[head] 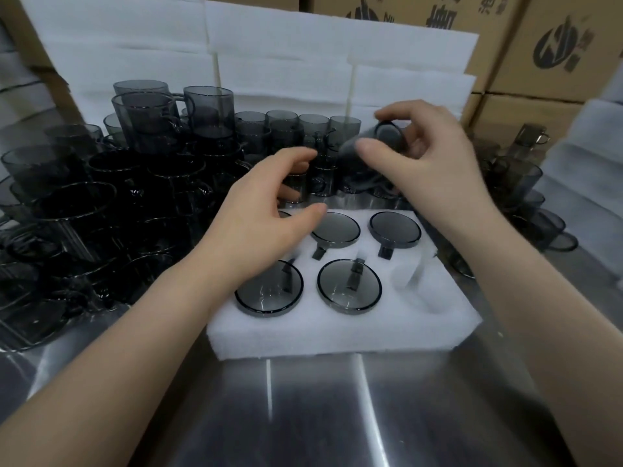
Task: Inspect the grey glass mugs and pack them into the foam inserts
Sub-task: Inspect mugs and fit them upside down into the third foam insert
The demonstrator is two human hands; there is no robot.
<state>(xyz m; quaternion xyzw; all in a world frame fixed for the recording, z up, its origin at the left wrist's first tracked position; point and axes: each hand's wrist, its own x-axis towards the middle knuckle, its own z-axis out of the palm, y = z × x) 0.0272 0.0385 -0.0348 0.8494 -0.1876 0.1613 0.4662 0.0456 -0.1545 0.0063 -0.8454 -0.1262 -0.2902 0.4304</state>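
Holding a grey glass mug (377, 143) up in our right hand (428, 163), we are gripping it tilted in the upper right-centre of the frame, its round base turned toward us and our fingers (391, 112) curling over the top while the thumb (374, 148) presses the near side. Our left hand (266, 217) is hovering released, fingers loosely curled and grasping nothing, just left of the mug and above the far left corner of the foam insert (337, 328). The insert is lying on the steel table (337, 416) at the centre of the frame. We are seeing four packed mugs (349, 286) sitting in its holes, with their handles lying in the slots; a fifth hole at the far left is mostly hidden by our left hand, so we cannot tell what it is holding. The empty hole (418, 284) is showing at the near right corner. Loose mugs (145, 123) are crowding the left of the frame, some stacked, and a row is standing behind the insert. More mugs (526, 183) are sitting at the right edge. White foam sheets (303, 52) are leaning along the top, with cardboard boxes (539, 45) behind them in the upper right.
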